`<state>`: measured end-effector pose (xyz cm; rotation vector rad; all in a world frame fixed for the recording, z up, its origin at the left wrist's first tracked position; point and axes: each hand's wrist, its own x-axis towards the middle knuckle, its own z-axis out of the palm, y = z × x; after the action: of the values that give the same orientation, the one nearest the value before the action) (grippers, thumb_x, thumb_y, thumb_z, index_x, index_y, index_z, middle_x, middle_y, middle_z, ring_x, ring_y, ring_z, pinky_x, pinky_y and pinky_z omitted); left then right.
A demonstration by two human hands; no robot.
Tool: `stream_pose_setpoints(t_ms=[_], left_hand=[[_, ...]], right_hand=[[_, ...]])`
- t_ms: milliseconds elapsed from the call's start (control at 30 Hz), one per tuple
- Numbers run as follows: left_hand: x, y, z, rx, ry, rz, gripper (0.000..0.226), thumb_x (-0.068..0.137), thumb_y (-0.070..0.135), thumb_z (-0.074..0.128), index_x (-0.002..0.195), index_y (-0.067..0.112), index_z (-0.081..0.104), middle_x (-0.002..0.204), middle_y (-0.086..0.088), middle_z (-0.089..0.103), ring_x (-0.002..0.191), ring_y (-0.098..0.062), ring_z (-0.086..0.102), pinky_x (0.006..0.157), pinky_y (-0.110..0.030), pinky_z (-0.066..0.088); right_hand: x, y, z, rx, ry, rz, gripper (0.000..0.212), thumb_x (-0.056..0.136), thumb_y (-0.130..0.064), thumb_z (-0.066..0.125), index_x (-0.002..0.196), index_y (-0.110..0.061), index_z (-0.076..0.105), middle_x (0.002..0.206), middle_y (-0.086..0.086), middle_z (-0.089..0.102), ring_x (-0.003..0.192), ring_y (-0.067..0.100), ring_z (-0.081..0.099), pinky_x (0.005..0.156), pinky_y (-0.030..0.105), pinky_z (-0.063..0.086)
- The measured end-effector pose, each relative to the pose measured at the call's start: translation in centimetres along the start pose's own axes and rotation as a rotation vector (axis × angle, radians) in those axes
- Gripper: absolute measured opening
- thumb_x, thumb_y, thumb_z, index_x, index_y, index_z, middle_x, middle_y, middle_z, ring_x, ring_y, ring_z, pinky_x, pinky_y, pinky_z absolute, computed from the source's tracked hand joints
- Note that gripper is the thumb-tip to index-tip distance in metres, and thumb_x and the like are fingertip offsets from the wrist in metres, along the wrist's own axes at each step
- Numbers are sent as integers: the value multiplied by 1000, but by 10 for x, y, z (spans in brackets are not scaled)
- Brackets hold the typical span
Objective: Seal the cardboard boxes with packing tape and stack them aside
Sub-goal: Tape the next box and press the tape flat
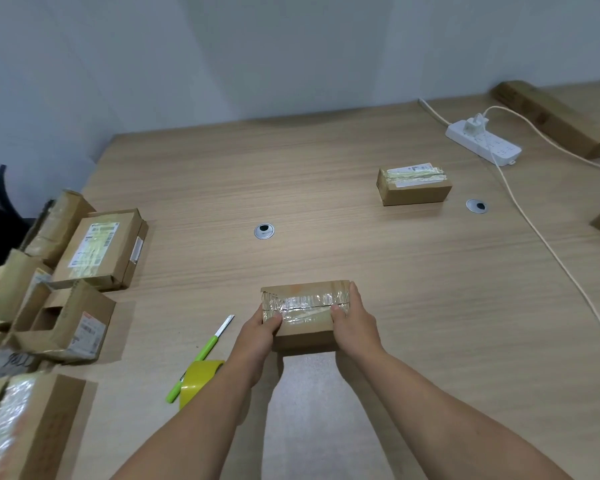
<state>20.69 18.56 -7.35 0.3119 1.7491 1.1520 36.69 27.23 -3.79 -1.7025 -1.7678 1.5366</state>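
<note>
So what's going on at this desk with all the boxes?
A person grips a small cardboard box with both hands, the left hand and right hand at its ends. Tape already runs across its top. A yellow tape roll and green cutter lie to its left. Another taped box sits apart, far right.

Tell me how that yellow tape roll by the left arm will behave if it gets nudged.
The tape roll seems to stand on its edge, so a nudge would probably roll it or tip it flat. The green knife right beside it might stop it. It looks light and stiff.
</note>
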Motion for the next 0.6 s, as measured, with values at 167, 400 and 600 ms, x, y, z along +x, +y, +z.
stream_pose_setpoints(t_ms=[167, 400, 600], left_hand=[[-7, -2, 12, -96, 109, -3, 69, 88, 49, 58, 151, 31, 36, 147, 5, 50, 131, -19, 51, 115, -45, 37], [-17, 0, 52, -90, 265, 56, 56, 102, 48, 46, 152, 25, 35, 150, 3, 43, 139, -23, 40, 118, -46, 30], [-16, 13, 100, -62, 252, 99, 49, 103, 44, 45, 146, 20, 48, 142, 3, 51, 131, -17, 44, 115, -39, 32]], right_hand=[[-1, 1, -8, 81, 31, 52, 52, 108, -35, 36, 158, -24, 27, 152, 7, 44, 133, 27, 45, 103, 37, 36], [5, 6, -42, 169, 29, 53, 47, 110, -33, 26, 148, -16, 48, 149, 3, 50, 137, 22, 43, 109, 32, 32], [16, 18, -88, 153, 71, 59, 47, 109, -36, 26, 145, -20, 52, 147, 2, 52, 134, 23, 46, 106, 35, 35]])
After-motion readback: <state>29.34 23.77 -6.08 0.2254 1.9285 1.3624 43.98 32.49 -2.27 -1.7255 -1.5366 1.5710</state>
